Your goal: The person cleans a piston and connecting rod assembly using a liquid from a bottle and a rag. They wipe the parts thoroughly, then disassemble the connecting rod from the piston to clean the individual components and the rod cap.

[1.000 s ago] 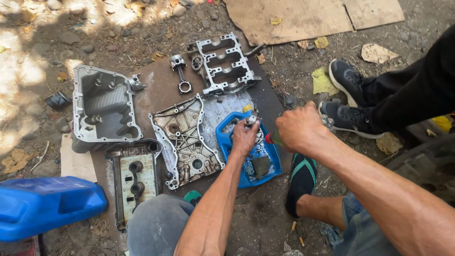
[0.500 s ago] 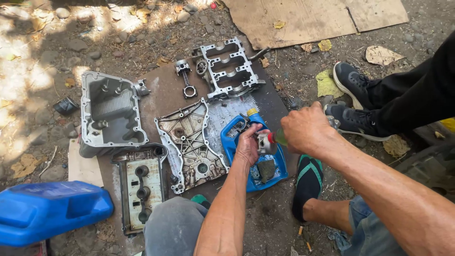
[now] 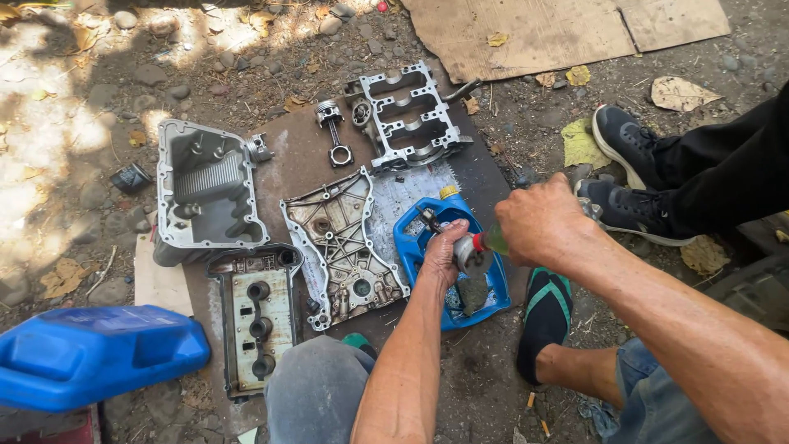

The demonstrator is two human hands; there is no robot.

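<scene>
Metal part (image 3: 470, 251) in left hand (image 3: 444, 251) grip, right hand (image 3: 538, 222) adjacent.

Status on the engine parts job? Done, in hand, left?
Done: oil pan, timing cover, valve cover, bearing frame and connecting rod lie stripped on the board. In hand: left hand grips a small metal part over the cut blue jug tray; right hand works a green-handled tool on it. Left: cannot tell.

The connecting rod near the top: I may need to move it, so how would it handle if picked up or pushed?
The connecting rod looks like solid metal, so probably stiff and heavy for its size. It lies flat on the board, so it would likely slide, not roll. Grime suggests a greasy grip.
</scene>
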